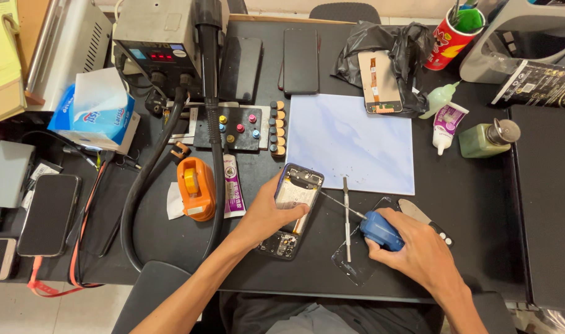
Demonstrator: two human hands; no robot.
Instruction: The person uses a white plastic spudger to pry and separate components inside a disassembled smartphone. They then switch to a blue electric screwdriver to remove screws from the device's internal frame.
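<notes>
Slippage threatens: right hand (pixel 418 250), clamped on blue screwdriver (pixel 379 230), could gouge the opened phone (pixel 292 210) that left hand (pixel 267 213) pins to the tabletop (pixel 474 204).

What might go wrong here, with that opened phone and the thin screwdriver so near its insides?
1. The left hand steadies the opened phone only from one side; if the blue-handled screwdriver in the right hand slips, its thin tip could scratch exposed parts.
2. The loose metal tool lies right beside the phone and could be knocked by either hand.
3. Any tiny screws could get lost on the crowded black bench.
</notes>
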